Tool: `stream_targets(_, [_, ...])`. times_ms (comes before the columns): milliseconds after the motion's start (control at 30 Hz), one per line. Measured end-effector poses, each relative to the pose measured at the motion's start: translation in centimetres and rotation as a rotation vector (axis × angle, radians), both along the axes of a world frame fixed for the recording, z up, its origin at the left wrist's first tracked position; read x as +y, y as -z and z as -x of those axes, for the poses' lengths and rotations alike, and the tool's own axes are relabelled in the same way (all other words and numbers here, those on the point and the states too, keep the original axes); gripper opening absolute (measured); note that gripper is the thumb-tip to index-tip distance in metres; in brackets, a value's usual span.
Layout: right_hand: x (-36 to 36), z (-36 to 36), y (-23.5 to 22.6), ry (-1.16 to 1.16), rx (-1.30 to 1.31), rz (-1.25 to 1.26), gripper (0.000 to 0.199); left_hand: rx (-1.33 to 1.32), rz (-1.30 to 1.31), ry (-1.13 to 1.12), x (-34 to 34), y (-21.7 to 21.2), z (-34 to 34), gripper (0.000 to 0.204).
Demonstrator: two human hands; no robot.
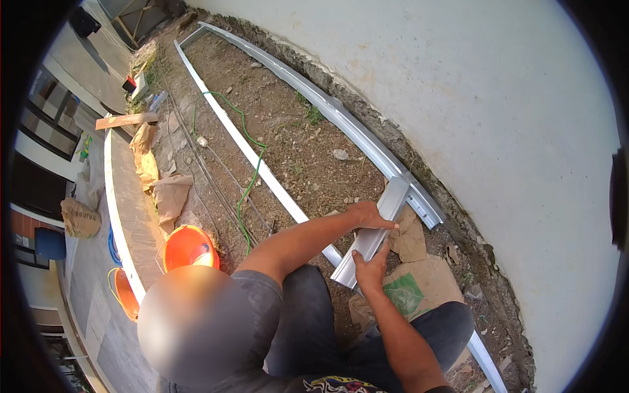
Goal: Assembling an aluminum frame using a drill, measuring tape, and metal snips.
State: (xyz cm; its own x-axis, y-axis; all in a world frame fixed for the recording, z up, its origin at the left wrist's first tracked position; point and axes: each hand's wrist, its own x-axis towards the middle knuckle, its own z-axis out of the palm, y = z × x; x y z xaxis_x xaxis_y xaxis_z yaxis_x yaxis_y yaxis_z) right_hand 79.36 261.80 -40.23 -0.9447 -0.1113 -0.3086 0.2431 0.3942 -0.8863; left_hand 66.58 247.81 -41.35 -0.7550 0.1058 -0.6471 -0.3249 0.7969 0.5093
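Note:
A short silver metal channel lies slanted in front of me, its ribbed side showing. Its far end overlaps the long metal rail by the wall, and its near end is by the end of a second long rail. My left hand grips the channel's left edge, index finger reaching across its face. Lower down, my right hand holds the opposite edge, thumb on the metal and the other fingers partly hidden. Under my hands lies flattened brown paper sacking with a green patch.
A pale wall rises on the right. A green cord crosses the left rail over stony soil. An orange bucket, crumpled paper and a plank are at left. Another metal strip lies at lower right.

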Motion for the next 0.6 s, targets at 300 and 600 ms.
stream_targets(300, [-0.2,0.0,-0.1,-0.036,0.035,-0.028,0.095,-0.001,-0.021,-0.058,-0.1,1.6,0.2,0.117])
stream_targets(600, [-0.3,0.4,-0.5,-0.028,-0.062,0.015,0.097,0.038,-0.078,-0.112,-0.4,1.5,-0.1,0.115])
